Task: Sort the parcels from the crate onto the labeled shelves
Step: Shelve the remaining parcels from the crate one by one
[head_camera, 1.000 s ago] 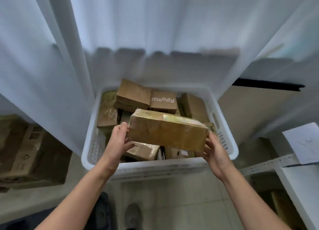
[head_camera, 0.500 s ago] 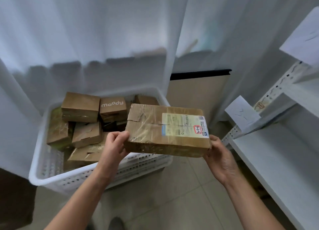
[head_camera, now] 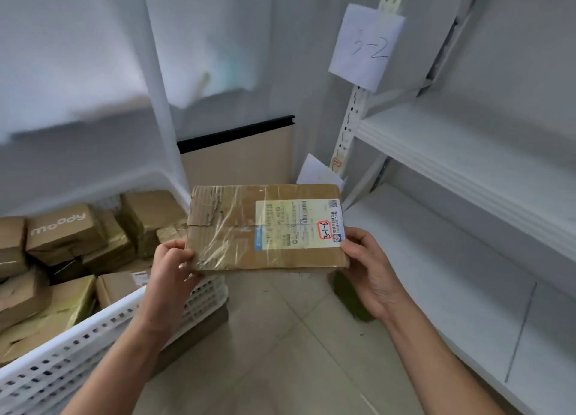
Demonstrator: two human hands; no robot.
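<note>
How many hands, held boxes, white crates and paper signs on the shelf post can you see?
Hands: 2, the left hand and the right hand
Held boxes: 1, the parcel marked 3-1-6
White crates: 1, the crate
Paper signs: 2, the 3-2 sign and the lower sign, partly hidden
Total: 6

A parcel sorting room: a white perforated crate (head_camera: 93,346) heaped with taped cardboard parcels (head_camera: 65,234), white metal shelves (head_camera: 467,146) bearing a handwritten "3-2" paper label (head_camera: 366,45), and a tiled floor (head_camera: 280,336).
</note>
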